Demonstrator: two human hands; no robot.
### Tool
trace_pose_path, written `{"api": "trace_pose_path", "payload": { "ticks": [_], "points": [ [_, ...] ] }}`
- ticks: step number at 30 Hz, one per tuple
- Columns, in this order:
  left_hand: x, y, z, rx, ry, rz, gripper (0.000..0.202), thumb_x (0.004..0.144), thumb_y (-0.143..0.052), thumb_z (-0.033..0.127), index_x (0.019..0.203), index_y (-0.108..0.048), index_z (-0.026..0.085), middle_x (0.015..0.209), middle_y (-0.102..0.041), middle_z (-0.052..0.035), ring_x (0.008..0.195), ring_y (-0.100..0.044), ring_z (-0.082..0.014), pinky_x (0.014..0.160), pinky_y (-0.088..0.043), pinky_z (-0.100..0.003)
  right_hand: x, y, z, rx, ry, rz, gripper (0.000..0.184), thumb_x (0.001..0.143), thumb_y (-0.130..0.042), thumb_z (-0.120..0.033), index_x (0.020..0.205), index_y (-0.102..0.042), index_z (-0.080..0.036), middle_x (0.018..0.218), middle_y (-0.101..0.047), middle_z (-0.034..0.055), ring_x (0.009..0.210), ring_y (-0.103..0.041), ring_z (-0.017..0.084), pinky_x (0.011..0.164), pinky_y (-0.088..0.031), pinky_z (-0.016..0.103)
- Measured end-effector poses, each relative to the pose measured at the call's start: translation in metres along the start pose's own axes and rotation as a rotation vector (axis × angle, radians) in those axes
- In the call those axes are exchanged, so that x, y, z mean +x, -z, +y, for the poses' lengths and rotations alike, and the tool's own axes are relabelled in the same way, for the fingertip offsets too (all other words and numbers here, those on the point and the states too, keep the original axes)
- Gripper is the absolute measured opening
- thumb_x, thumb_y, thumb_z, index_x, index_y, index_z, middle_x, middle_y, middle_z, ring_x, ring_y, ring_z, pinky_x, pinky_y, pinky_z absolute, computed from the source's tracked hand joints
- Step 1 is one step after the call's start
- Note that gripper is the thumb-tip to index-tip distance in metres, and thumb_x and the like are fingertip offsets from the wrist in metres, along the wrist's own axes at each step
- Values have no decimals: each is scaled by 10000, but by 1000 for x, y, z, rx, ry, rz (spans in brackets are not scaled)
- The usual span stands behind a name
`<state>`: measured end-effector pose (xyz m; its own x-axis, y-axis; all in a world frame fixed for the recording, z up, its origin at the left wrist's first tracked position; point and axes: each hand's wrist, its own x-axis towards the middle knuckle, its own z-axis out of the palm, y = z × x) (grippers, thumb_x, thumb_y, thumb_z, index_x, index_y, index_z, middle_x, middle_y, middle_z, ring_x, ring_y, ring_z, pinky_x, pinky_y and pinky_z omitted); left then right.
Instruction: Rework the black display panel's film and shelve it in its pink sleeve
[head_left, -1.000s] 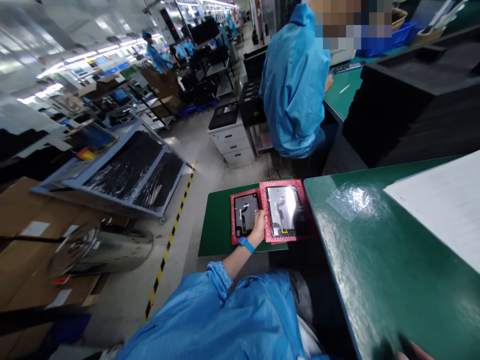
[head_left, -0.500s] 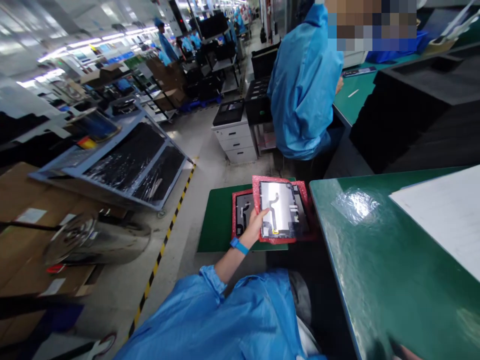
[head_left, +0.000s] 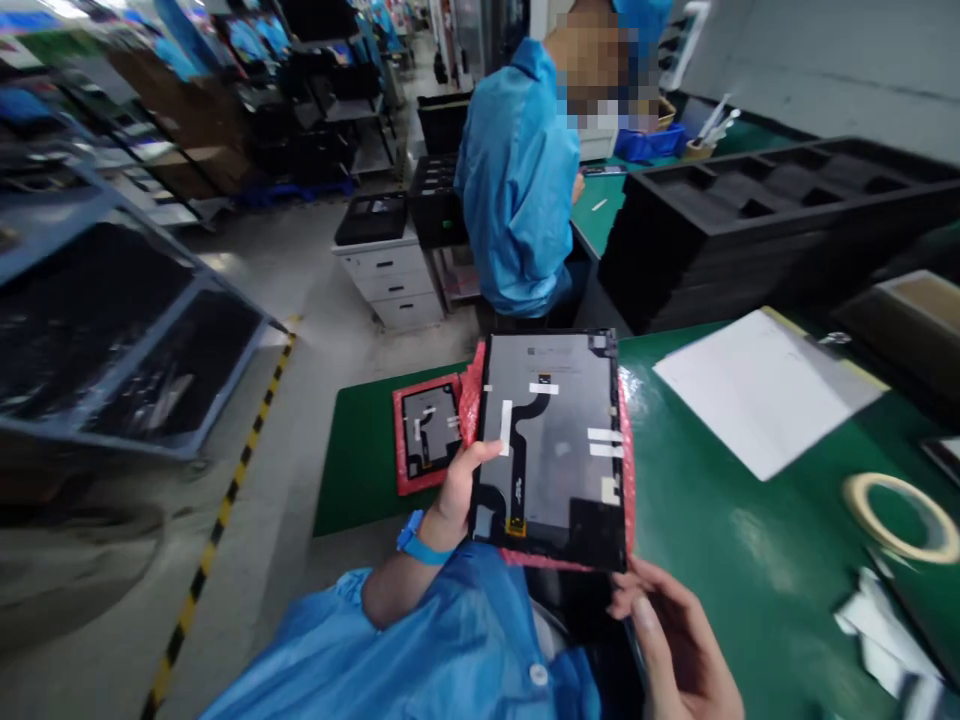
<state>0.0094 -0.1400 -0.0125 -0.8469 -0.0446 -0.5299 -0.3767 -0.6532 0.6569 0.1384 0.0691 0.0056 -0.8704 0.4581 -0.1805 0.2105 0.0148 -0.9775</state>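
My left hand grips the left side of a tablet screen panel, its thumb lying over the front edge. The panel's grey back faces up, with a black flex cable, white tape strips and a dark lower corner. Pink bubble wrap lies beneath it and sticks out along the sides. At the panel's lower right corner is my right hand, thumb and fingers apart; whether a fingertip touches the corner I cannot tell. Another screen panel on pink bubble wrap rests on a low green surface to the left.
On the green table at right are white papers, a tape roll and crumpled white material. Stacked black foam trays stand behind. A co-worker in blue sits ahead, beside a white drawer cabinet.
My left hand has raised the panel and brought it closer, away from the low green surface. My right hand has come in from the lower right to the panel's corner. The view has turned right.
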Motion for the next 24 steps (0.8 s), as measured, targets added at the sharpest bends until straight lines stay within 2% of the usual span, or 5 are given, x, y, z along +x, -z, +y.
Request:
{"api": "trace_pose_path", "payload": {
  "ticks": [5,10,15,21,24],
  "points": [
    [-24,-53,-29,30,74,-168,385,589,-993,399,836,-822,158,811,-858,-63,887,-845,-327,783,-656,-357,3,39,22,191,-112,123,607,734,-1000,-644,1079,-842,-171,1010,-842,119,781,-795,244,764,-686,323],
    [-30,-78,-51,117,74,-426,632,688,-1015,630,1090,-868,165,1069,-897,-107,1204,-810,-404,1078,-630,-473,-3,36,10,339,-194,428,609,534,-1118,-499,954,-807,-185,908,-832,77,698,-747,185,667,-660,254],
    [-7,-75,-66,386,-98,-591,774,846,-837,827,1260,-837,173,1309,-861,-140,1368,-739,-406,1205,-567,-508,2,36,-4,430,-210,631,695,380,-1145,-502,893,-811,-172,828,-804,33,656,-715,154,634,-637,219],
    [10,-60,-72,554,-175,-629,639,913,-864,642,1345,-778,179,1412,-816,-133,1419,-696,-351,1262,-521,-471,4,50,3,433,-196,642,597,408,-1129,-373,874,-808,-182,843,-806,46,671,-702,150,595,-604,188],
    [13,-44,-70,713,-238,-604,678,970,-830,523,1538,-659,193,1438,-779,-151,1193,-775,-288,1102,-627,-443,3,60,7,417,-218,655,615,414,-1122,-389,890,-799,-171,854,-808,69,760,-757,206,653,-649,236]
  ]
}}
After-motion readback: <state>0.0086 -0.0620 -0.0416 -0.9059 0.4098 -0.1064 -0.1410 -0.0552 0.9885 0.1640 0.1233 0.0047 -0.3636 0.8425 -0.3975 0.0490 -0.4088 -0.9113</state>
